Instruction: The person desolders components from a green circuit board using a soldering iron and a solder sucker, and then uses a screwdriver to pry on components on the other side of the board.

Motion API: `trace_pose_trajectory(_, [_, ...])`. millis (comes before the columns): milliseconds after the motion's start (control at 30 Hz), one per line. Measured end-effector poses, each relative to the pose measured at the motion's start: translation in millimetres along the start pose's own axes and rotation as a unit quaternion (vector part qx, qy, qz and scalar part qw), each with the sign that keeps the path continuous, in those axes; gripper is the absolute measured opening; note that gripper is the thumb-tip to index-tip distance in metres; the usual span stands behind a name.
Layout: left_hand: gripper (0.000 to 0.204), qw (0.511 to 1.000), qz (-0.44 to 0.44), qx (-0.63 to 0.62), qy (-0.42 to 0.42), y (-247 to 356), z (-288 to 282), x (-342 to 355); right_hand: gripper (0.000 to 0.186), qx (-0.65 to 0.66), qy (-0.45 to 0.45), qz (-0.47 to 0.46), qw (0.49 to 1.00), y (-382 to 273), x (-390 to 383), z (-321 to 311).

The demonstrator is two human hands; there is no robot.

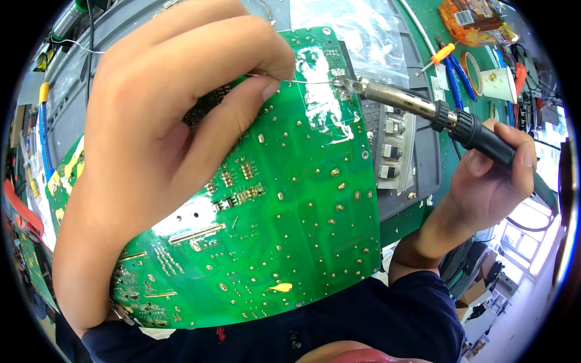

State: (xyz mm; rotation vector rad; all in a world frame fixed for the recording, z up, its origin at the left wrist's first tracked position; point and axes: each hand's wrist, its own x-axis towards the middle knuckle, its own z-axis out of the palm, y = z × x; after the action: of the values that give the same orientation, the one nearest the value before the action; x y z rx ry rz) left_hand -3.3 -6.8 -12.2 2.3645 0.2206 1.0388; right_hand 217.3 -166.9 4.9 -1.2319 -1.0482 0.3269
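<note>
Tabletop (399, 227): green, a grey mat (427, 175) spread over it
By the mat, right: orange-handled screwdriver (443, 54), blue-handled pliers (463, 80)
Farther right: tape roll (479, 83), patterned cup (498, 86), orange packet (474, 27)

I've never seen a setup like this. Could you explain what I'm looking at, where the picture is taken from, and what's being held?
There is no robot here: these are a person's two bare hands. The single picture comes from a wide, bending lens worn on the head, looking down.

The left hand pinches a thin silvery wire. The right hand holds a soldering iron with a black handle and metal barrel; its tip appears to meet the wire above the large green circuit board.

The board partly covers a dark grey mat on a green tabletop. Toward the upper right are a clear plastic bag, an orange-handled screwdriver and a white paper cup.
</note>
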Motion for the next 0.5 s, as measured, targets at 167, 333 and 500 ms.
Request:
trace_pose_trajectory(167, [0.012,0.987,-0.010,0.036,-0.158,-8.6,-20.7,13.5,0.039,0.015,0.011,0.009,1.000,-0.7,-3.5,-4.3])
trace_pose_trajectory(333, [0.012,0.986,-0.017,0.035,-0.161,-8.6,-21.7,13.2,0.040,0.000,0.004,-0.001,1.000,1.0,-3.2,-5.9])
trace_pose_trajectory(500, [0.012,0.987,-0.019,0.035,-0.158,-8.6,-20.0,12.5,0.040,-0.006,0.001,0.000,1.000,-0.3,-2.9,-5.0])
